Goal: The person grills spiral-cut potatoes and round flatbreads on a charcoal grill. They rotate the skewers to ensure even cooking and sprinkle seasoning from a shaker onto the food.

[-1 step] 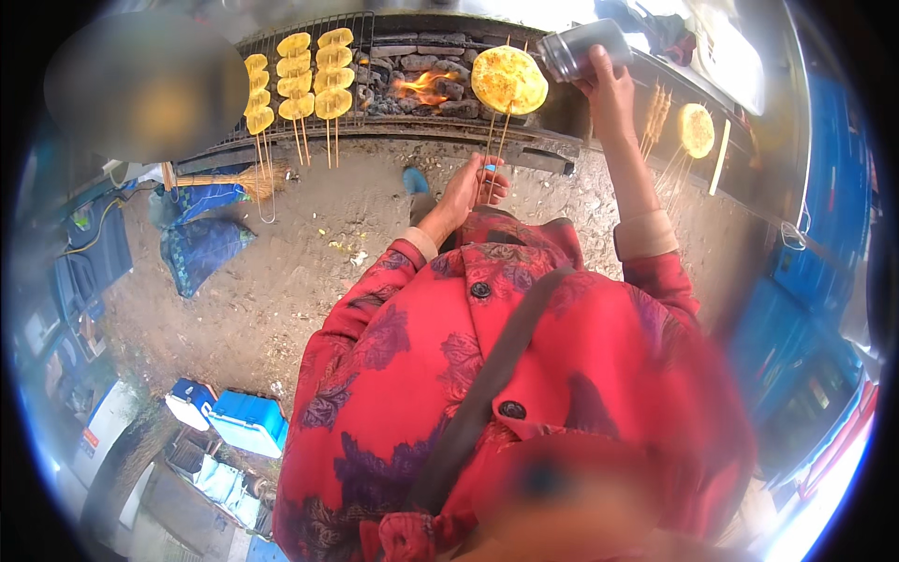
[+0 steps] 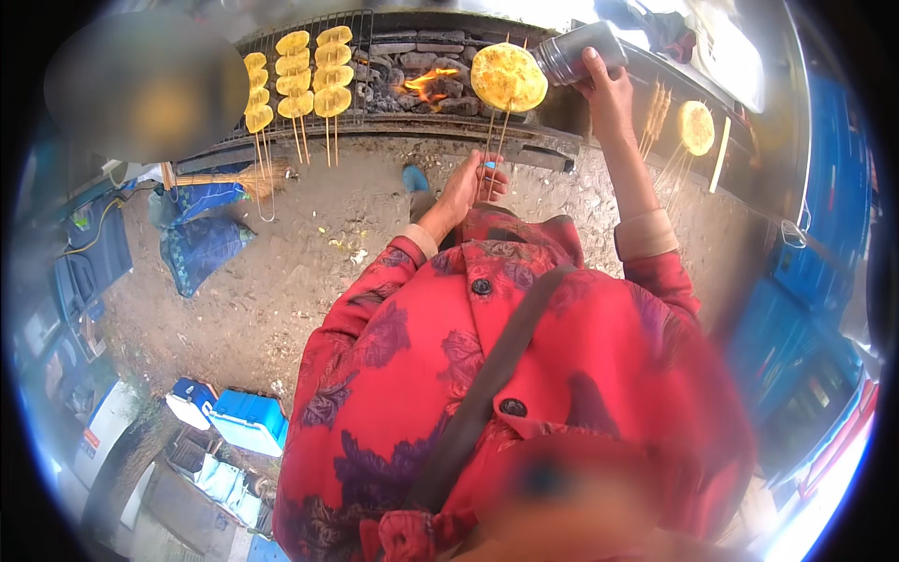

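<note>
Closed around a bundle of thin wooden skewers (image 2: pixel 494 140), the left hand (image 2: pixel 468 187) has its grip low on the sticks, fingers wrapped about them just above the collar of the red flowered jacket (image 2: pixel 487 375). On top of those skewers sits a round, flat yellow cake (image 2: pixel 508 77), browned in spots, held up at about 12 o'clock over the near edge of the grill (image 2: pixel 524 140). The right hand (image 2: pixel 607 89) is raised at about 1 o'clock, its grip tight round a metal shaker (image 2: pixel 579 51) — a grey cylinder tilted so that its head points toward the cake, very near its right rim; whether they touch I cannot tell.

Behind the cake, at 12 o'clock, small orange flames (image 2: pixel 426 82) burn among grey coals (image 2: pixel 393 70). Further left, at 11 o'clock, a wire rack (image 2: pixel 361 28) carries three rows of yellow cakes on skewers (image 2: pixel 295 80), their sticks hanging out over the front edge. At 1 to 2 o'clock another round cake (image 2: pixel 697 126) lies beside more loose sticks (image 2: pixel 654 117) on the grill's right end.

Bare sandy ground (image 2: pixel 281 281) spreads out at 9 o'clock, with a straw broom (image 2: pixel 225 176) and blue cloth (image 2: pixel 201 245) lying on it. At 7 o'clock stand two blue-and-white cooler boxes (image 2: pixel 245 420) — close together, well apart from the grill.
</note>
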`<state>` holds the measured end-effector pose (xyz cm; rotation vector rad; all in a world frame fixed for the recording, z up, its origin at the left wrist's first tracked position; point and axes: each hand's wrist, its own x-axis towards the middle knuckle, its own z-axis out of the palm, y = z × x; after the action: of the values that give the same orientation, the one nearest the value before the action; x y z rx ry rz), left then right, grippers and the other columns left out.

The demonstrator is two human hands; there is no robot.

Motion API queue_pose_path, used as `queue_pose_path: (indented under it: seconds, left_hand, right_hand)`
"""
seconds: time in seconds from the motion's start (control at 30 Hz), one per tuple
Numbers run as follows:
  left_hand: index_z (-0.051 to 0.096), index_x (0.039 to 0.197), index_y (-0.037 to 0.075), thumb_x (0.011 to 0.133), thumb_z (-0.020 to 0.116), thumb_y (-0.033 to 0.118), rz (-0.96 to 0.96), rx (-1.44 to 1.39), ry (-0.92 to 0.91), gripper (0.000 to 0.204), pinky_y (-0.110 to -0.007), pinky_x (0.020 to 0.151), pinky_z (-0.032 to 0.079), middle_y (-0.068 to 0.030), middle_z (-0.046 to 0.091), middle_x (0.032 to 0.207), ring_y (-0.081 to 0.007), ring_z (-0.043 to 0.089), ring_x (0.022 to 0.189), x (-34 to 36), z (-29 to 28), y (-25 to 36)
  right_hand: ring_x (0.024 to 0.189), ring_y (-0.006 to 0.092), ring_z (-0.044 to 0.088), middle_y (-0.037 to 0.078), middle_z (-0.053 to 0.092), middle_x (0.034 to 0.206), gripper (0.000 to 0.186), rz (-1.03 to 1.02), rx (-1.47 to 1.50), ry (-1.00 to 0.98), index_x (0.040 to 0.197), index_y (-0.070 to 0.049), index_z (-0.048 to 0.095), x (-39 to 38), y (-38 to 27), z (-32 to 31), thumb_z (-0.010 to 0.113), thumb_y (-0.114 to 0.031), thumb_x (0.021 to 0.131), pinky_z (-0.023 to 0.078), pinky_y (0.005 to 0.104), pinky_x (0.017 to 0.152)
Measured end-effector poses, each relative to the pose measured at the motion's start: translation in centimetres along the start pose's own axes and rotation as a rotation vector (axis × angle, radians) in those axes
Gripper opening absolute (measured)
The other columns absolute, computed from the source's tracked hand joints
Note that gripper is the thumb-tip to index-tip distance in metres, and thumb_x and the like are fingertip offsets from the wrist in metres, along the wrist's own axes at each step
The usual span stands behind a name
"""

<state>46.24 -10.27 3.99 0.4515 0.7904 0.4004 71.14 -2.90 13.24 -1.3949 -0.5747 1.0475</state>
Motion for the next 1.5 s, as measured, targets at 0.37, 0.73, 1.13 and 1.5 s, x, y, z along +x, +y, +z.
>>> queue_pose_path:
  seconds: [0.37, 0.73, 1.13, 1.5]
  left_hand:
    - [0.051, 0.106, 0.008, 0.096, 0.034, 0.042, 0.080, 0.140, 0.243, 0.039, -0.022, 0.052, 0.046, -0.0037, 0.058, 0.081, -0.0101, 0.056, 0.062, 1.0, 2.2, 0.3]
    - [0.050, 0.076, 0.010, 0.096, 0.031, 0.031, -0.090, -0.334, -0.046, 0.035, -0.019, 0.032, 0.015, 0.0063, 0.027, 0.051, -0.0041, 0.020, 0.037, 0.5, -0.4, 2.5]
    - [0.046, 0.120, 0.006, 0.097, 0.029, 0.044, -0.015, -0.177, 0.110, 0.048, -0.026, 0.064, 0.050, -0.0070, 0.062, 0.093, -0.0142, 0.061, 0.076, -1.6, -2.2, 1.2]
    - [0.047, 0.118, 0.009, 0.095, 0.040, 0.034, 0.302, -0.228, 0.714, 0.034, -0.028, 0.066, 0.050, -0.0082, 0.061, 0.094, -0.0149, 0.061, 0.078, -11.8, -13.6, -1.8]
  right_hand:
    - [0.082, 0.0169, 0.058, 0.011, 0.057, 0.095, 0.057, -0.018, 0.075, 0.019, 0.107, 0.004, 0.049, 1.3, 1.1, 0.8, 0.066, -0.042, 0.079, 0.050, 0.0309, 0.074]
    - [0.081, 0.0143, 0.058, 0.006, 0.057, 0.091, 0.043, 0.011, -0.016, -0.072, 0.102, -0.001, 0.051, 0.3, -3.6, 5.1, 0.063, -0.037, 0.083, 0.048, 0.0308, 0.075]
    - [0.095, 0.0194, 0.055, 0.009, 0.051, 0.106, 0.049, 0.195, -0.023, -0.256, 0.114, -0.004, 0.052, 5.8, -2.3, 4.9, 0.056, -0.043, 0.085, 0.048, 0.0330, 0.080]
    - [0.091, 0.0263, 0.062, 0.012, 0.065, 0.093, 0.047, -0.463, -1.700, -0.704, 0.107, -0.009, 0.060, 17.3, -2.7, 11.7, 0.067, -0.037, 0.070, 0.048, 0.0388, 0.075]
